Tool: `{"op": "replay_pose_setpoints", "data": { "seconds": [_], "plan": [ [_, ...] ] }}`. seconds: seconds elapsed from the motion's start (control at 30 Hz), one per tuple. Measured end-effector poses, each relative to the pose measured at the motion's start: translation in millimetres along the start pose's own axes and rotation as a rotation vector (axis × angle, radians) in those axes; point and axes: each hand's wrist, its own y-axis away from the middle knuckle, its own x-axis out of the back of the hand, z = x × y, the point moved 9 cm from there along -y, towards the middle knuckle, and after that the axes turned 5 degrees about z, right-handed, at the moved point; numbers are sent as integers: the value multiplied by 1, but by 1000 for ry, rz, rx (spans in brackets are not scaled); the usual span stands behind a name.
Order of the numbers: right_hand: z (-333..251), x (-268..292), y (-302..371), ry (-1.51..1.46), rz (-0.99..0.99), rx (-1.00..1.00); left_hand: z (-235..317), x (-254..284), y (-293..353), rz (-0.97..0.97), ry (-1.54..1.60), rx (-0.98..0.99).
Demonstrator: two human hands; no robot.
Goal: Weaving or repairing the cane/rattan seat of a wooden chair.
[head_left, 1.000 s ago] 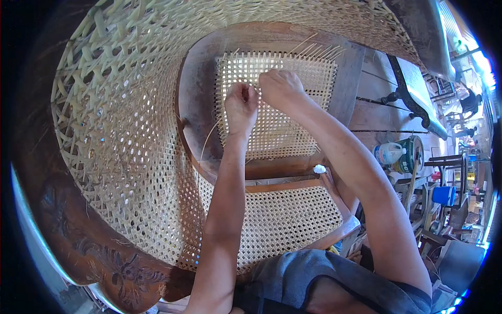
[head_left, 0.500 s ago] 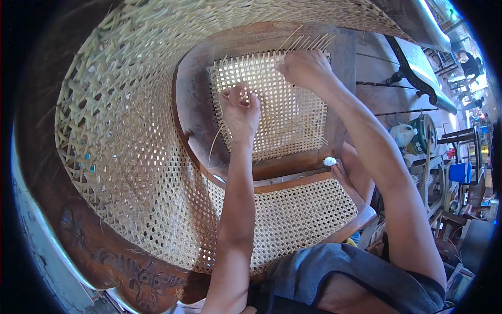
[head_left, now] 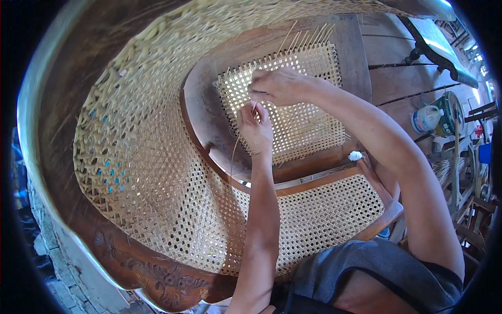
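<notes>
My left hand [head_left: 255,128] is over the left part of a woven cane panel [head_left: 308,123], thumb and fingertips pinched on a thin cane strand [head_left: 232,162]. The strand's tail hangs down beside my left wrist, across the edge of the wooden seat frame [head_left: 204,89]. Just above those fingertips is my right hand [head_left: 280,86], somewhat blurred, its fingers curled inward at the strand's upper end. The panel is an open square mesh fixed into the frame. Several loose cane ends [head_left: 314,37] stick out along its far edge.
A big curved chair back of woven cane [head_left: 141,141] with a carved wooden rim [head_left: 151,275] wraps round the left and far sides. Nearer me is another cane section [head_left: 319,214]. A white knob-like piece [head_left: 355,156] and a white jug [head_left: 426,119] lie to the right.
My right hand has moved left from the panel's far right edge to just above my left hand. The left hand stays pinched over the panel's left part. The view has shifted a little.
</notes>
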Motion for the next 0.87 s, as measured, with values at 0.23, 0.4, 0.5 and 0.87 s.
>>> {"op": "replay_pose_setpoints", "data": {
  "seconds": [0.23,0.4,0.5,0.87],
  "plan": [
    [72,64,16,217,-188,-332,4,0,0,-50,-45,-41],
    [26,89,19,260,-29,-210,24,-4,-19,-134,0,123],
    [8,90,16,-214,119,-137,48,-35,-41,-266,752,235],
    [75,-6,45,104,-366,-619,-31,-2,-14,-108,370,471]
  ]
}}
